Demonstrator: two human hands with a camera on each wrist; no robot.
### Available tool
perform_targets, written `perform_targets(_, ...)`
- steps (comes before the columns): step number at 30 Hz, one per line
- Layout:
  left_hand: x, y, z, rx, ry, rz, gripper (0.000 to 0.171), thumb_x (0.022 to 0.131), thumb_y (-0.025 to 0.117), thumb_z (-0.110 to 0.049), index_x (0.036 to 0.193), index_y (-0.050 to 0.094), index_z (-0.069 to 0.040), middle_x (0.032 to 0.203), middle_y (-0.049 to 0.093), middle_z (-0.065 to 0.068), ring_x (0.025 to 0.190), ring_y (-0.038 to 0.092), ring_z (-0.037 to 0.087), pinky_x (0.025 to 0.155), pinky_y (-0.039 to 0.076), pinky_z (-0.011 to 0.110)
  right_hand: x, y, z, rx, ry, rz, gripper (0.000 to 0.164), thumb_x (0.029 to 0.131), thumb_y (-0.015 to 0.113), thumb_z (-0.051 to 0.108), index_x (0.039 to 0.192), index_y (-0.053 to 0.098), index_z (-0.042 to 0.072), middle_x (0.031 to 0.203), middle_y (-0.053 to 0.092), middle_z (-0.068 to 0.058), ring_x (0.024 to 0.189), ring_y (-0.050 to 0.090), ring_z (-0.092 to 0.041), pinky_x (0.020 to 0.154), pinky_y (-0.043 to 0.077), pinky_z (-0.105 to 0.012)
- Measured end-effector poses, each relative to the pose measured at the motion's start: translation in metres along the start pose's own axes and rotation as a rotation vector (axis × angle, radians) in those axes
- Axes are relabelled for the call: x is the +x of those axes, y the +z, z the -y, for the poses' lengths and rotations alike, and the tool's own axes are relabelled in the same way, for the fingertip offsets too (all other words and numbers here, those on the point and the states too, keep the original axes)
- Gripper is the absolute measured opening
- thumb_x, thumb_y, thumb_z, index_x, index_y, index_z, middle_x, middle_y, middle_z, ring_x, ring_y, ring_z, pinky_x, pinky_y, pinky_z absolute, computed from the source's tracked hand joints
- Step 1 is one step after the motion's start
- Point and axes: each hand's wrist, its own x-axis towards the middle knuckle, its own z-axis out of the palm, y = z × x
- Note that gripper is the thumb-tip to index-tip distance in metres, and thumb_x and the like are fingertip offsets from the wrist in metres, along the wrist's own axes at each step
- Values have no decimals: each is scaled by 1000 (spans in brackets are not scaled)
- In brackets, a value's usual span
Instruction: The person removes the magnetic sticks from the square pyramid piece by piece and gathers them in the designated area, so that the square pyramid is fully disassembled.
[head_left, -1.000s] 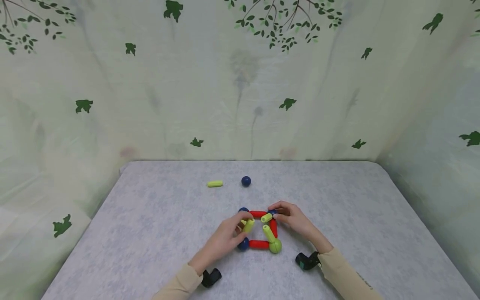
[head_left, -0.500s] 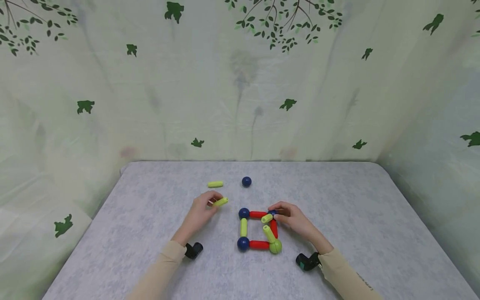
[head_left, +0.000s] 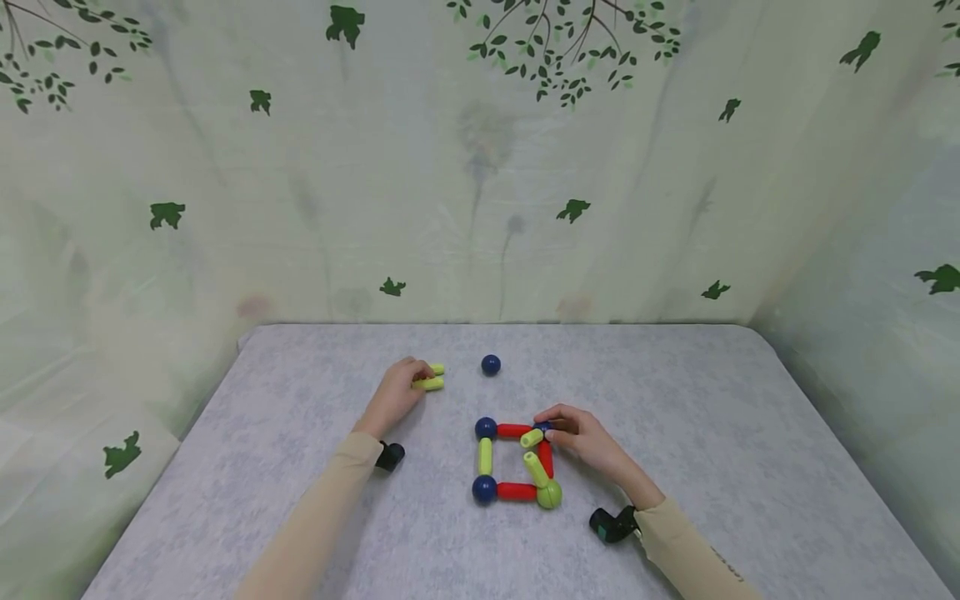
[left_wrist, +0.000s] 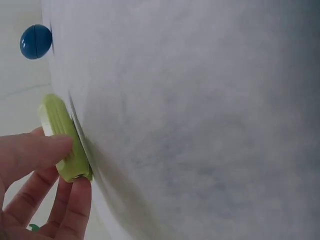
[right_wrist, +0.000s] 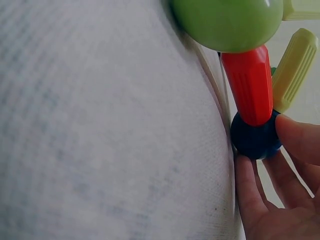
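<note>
My left hand (head_left: 397, 393) pinches a yellow-green magnetic rod (left_wrist: 65, 142) between thumb and fingers, low over the cloth. Right beside it lies a second yellow-green rod (head_left: 438, 368), partly hidden by the fingers. My right hand (head_left: 585, 435) holds a blue ball (right_wrist: 255, 137) at the far right corner of a square of rods and balls. Red rods (head_left: 516, 492) form three sides, and a yellow-green rod (head_left: 485, 457) forms the left one. From the held ball and the green ball (head_left: 550, 494), yellow-green rods rise at a slant.
A loose blue ball (head_left: 491, 364) sits toward the back of the cloth-covered table (head_left: 637, 358). A printed curtain (head_left: 420, 167) hangs behind the table. Black wrist cameras (head_left: 613, 525) stick out near both sleeves.
My left hand has left the square with a yellow-green rod, moving left and back to the loose rod. The right hand stays on the corner ball.
</note>
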Motion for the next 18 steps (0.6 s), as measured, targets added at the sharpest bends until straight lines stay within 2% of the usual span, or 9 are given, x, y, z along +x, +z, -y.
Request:
perform_targets(5,8,2,4,14,-9,-4,23,79,62,15,96,67,1,96,60,12,95,57,31,85,46,42,-1,0,3,1,5,-5,21,94,56,-1,115,61,-5,114,61,-13,104,56,-30,94,45,-46)
perform_targets(11,10,1,5,31,-19,-23,20,80,64,13,96,66,0,97,59,13,96,56,31,86,46,43,0,0,-2,-7,2,-4,22,94,55,-1,115,60,-5,115,60,-14,104,56,-30,93,46,-46)
perform_targets(15,7,0,1,36,-30,-48,20,80,66,10,97,66,-1,100,58,13,96,54,31,85,45,43,8,1,-19,6,7,-12,22,95,56,0,116,61,-2,115,60,-12,105,56,-29,94,45,-46)
perform_targets(18,1,-1,-7,-7,-21,-64,21,81,66,9,99,66,-2,101,57,13,96,53,31,84,46,43,14,1,-32,11,13,-19,22,95,57,3,116,62,2,116,60,-9,106,56,-27,94,45,-45)
